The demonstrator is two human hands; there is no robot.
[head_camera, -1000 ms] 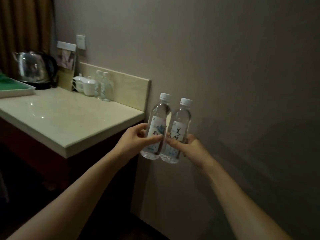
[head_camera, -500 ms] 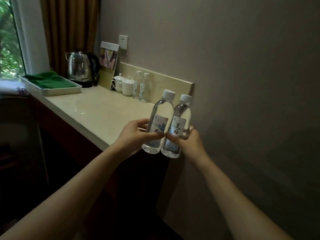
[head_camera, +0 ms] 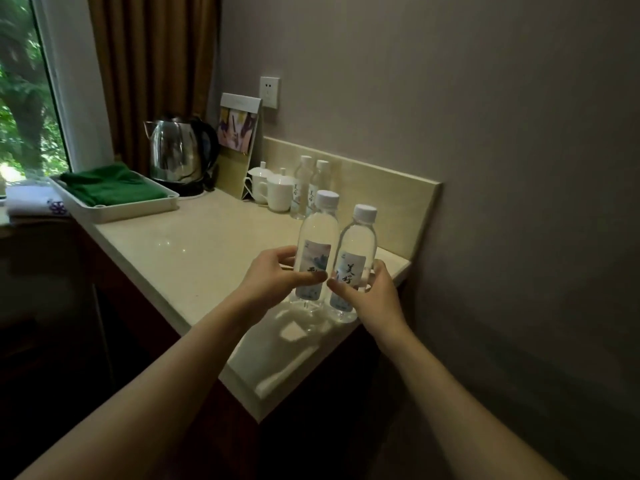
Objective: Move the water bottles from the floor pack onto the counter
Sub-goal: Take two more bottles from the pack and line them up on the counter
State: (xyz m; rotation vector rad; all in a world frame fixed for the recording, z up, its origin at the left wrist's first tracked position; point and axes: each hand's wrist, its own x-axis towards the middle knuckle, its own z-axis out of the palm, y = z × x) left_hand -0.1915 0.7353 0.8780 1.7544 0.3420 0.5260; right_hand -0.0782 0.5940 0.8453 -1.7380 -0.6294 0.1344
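Two clear water bottles with white caps stand upright side by side over the right end of the beige counter [head_camera: 180, 258]. My left hand [head_camera: 273, 278] grips the left bottle [head_camera: 317, 230] around its label. My right hand [head_camera: 372, 289] grips the right bottle [head_camera: 358, 240] the same way. Their bases are at or just above the counter surface near its front right corner; I cannot tell if they touch it. Two more water bottles [head_camera: 310, 183] stand at the back against the backsplash. The floor pack is out of view.
Two white lidded cups [head_camera: 273, 190] sit left of the back bottles. A steel kettle [head_camera: 180, 150], a standing card [head_camera: 239, 140] and a white tray with a green cloth [head_camera: 114, 192] fill the counter's left end. A grey wall rises right of the counter.
Both hands have carried the two bottles left and forward, from beside the counter's right edge to over its surface. The view has swung left, showing the window and tray.
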